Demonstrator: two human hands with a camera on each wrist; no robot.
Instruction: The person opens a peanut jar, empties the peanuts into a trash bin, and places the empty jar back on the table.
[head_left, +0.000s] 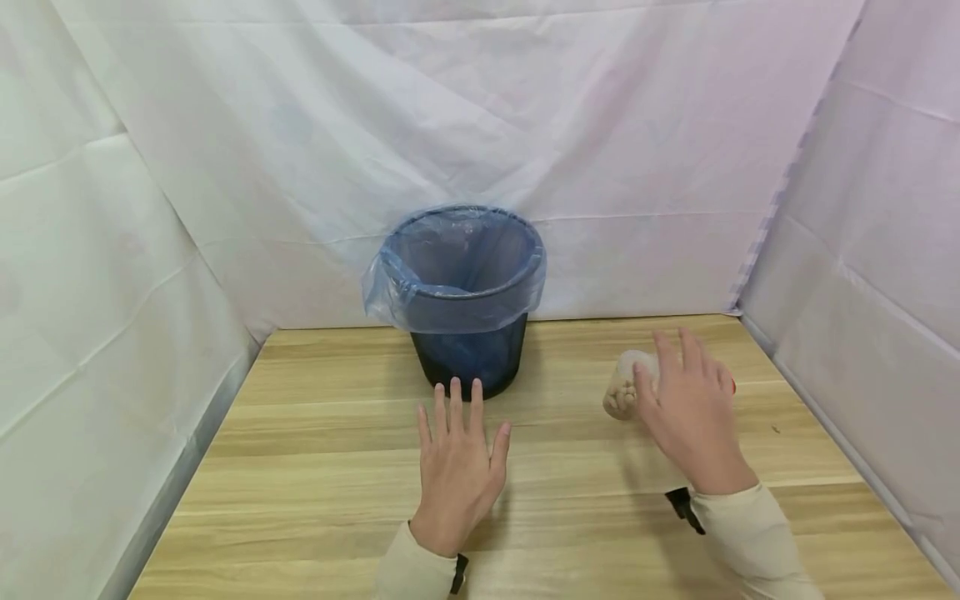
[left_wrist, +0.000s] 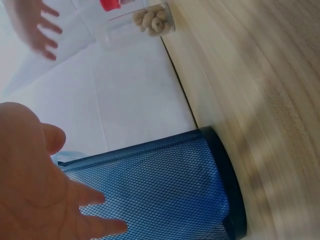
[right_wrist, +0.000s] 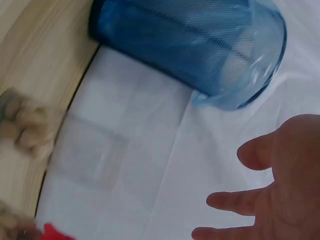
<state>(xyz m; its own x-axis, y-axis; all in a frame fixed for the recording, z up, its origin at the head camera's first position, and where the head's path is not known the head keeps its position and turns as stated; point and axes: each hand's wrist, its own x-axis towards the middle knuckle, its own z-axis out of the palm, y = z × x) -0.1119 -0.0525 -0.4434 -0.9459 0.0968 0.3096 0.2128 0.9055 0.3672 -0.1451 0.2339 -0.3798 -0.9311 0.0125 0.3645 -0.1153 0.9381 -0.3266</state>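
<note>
My left hand (head_left: 459,479) is held over the table in front of a black mesh wastebasket (head_left: 480,354), palm down, with its fingers straight and spread. It holds nothing. My right hand (head_left: 688,412) is above the right side of the table, fingers extended, and overlaps a clear jar (head_left: 619,396) in the head view. Tan, nut-like pieces (left_wrist: 152,22) fill the bottom of the upright jar in the left wrist view. A red thing (head_left: 733,387) shows just past my right hand; more tan pieces (right_wrist: 9,225) appear beside it in the right wrist view.
A thin blue bag (head_left: 480,315) lines the wastebasket and folds over its rim. The wastebasket stands near the back edge of the wood-grain table (head_left: 315,450). White cloth (head_left: 637,125) hangs behind the table and along both sides.
</note>
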